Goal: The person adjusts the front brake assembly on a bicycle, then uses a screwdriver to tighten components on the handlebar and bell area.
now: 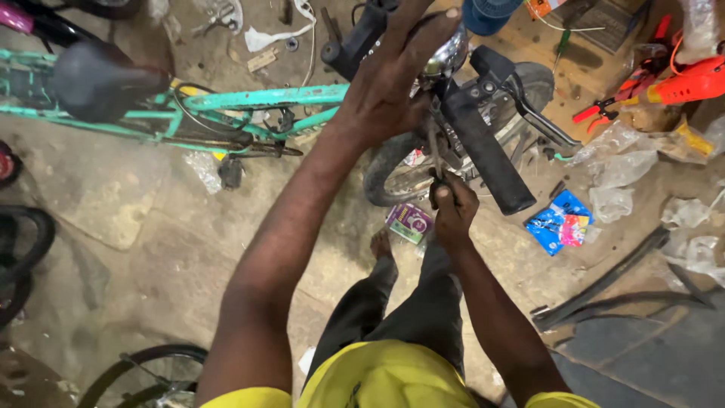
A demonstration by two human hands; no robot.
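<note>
A turquoise bicycle frame (257,98) with a black saddle (98,75) stands in front of me. My left hand (393,75) rests spread over the handlebar stem, beside a shiny bell (445,57). My right hand (453,208) is closed around the handles of pliers (436,155), whose jaws reach up under the handlebar. The black handlebar grip (491,159) and brake lever (540,121) point toward the right. The front tyre (381,170) shows below the bar.
Red-handled tools (604,109) and an orange tool (691,83) lie at the upper right. Clear plastic bags (619,170), a blue packet (557,223) and a purple packet (408,221) litter the concrete floor. Other wheels (136,374) stand at the left and bottom. My bare foot (381,245) is below.
</note>
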